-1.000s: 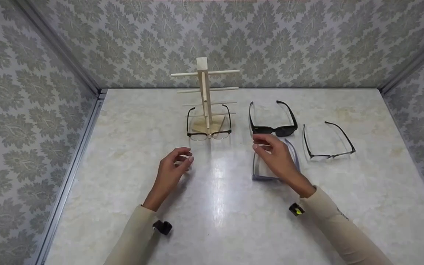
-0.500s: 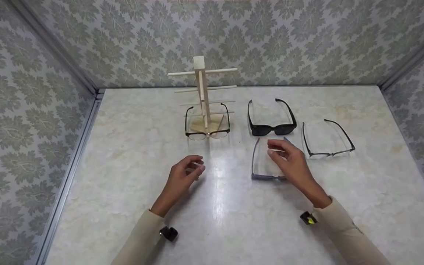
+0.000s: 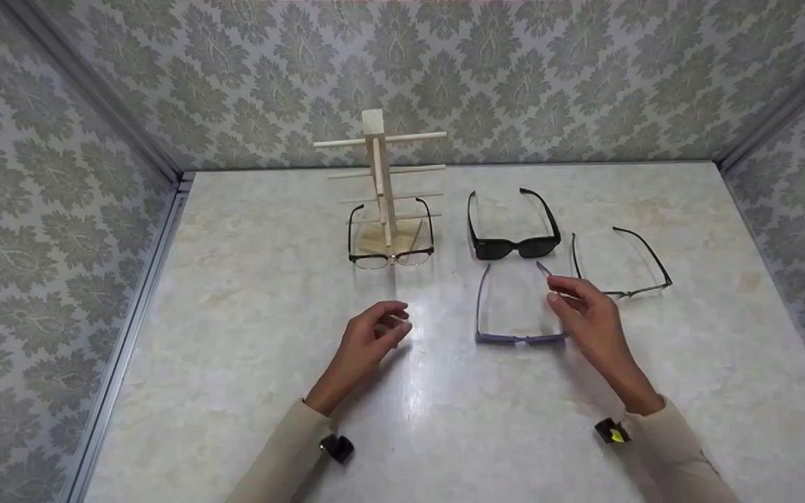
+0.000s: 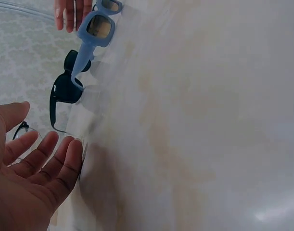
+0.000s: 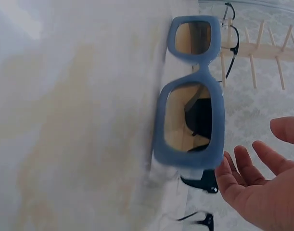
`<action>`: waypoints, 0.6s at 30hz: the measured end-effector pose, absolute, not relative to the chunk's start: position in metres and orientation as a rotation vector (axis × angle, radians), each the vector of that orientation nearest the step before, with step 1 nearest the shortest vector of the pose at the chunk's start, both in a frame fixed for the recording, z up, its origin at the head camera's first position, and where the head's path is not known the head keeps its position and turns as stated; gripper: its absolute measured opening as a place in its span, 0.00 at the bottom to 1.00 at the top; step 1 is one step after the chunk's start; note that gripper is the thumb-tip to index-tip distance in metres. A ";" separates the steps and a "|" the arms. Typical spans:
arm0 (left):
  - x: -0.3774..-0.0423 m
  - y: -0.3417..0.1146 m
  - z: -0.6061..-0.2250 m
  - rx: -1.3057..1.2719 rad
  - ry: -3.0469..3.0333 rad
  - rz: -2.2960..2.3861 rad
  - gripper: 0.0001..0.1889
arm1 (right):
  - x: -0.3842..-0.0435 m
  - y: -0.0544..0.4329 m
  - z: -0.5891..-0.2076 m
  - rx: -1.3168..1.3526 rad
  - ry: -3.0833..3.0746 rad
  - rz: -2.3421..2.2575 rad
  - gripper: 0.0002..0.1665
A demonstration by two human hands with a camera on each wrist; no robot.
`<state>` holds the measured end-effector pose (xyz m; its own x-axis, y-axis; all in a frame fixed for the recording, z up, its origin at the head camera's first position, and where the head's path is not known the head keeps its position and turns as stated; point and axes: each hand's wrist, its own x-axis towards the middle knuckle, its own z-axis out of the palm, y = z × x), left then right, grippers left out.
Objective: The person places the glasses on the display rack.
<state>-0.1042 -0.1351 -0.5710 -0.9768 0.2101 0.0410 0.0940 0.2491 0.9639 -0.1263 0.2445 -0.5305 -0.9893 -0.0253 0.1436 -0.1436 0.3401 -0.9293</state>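
Note:
Blue-framed sunglasses [image 3: 504, 338] with tinted lenses [image 5: 187, 118] stand on the table, temples pointing to the back. My right hand [image 3: 595, 325] is at their right side, fingers loosely bent and apart from the thumb, holding nothing. In the head view it overlaps the right temple. My left hand [image 3: 367, 339] hovers left of the blue sunglasses, its fingers [image 4: 65, 175] relaxed and nothing in them. Behind the blue pair lie black sunglasses [image 3: 518, 248]. To their right sits a pair of dark-framed clear glasses [image 3: 650, 288], partly covered by my right hand.
A wooden glasses rack [image 3: 378, 175] with several pegs stands at the back, left of the middle. Dark-topped clear glasses [image 3: 371, 260] are at its lowest level, around the base [image 3: 374, 239]. Patterned wall panels [image 3: 416, 84] close off the pale table [image 3: 235, 349] at back and sides.
My right hand has moved right and toward me, from over the blue sunglasses to their right side, uncovering their front. My left hand has moved right and slightly toward me. The glasses stay put.

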 end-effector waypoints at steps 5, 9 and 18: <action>-0.105 -0.127 -0.571 0.318 2.382 1.851 0.20 | -0.120 0.258 -0.534 0.102 -2.516 1.705 0.20; -0.105 -0.121 -0.569 0.355 2.368 1.852 0.21 | -0.116 0.266 -0.540 0.077 -2.500 1.689 0.21; -0.107 -0.106 -0.567 0.393 2.345 1.858 0.21 | -0.106 0.273 -0.552 0.051 -2.518 1.725 0.22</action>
